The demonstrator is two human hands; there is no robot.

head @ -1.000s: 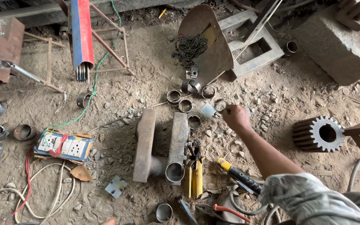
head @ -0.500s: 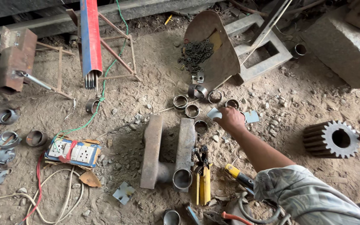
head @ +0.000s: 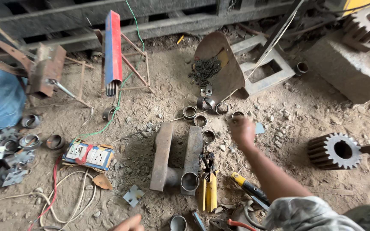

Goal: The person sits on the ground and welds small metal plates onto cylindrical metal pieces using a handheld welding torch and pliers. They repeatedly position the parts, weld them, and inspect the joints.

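My right hand [head: 242,131] reaches out over the dirt floor and is blurred; its fingers look curled, and I cannot tell if it holds anything. It hovers beside a short metal ring [head: 237,114] and a small pale blue metal plate [head: 260,128] lying on the ground. More metal rings [head: 200,120] lie just to its left. Two thick steel bars joined by a pipe piece [head: 180,159] lie below the rings. Only the fingertips of my left hand [head: 127,223] show at the bottom edge, above the dirt.
A rusty shovel blade [head: 219,68] holds a chain pile. A large gear [head: 335,150] lies at the right, a concrete block [head: 343,68] behind it. Yellow-handled pliers [head: 208,190], a screwdriver [head: 247,186], a socket board [head: 88,156], cables and several rings lie around.
My right hand moved right from the ring cluster. The small pale plate it held now lies on the ground beside it. The view shifted, bringing my left fingertips in.
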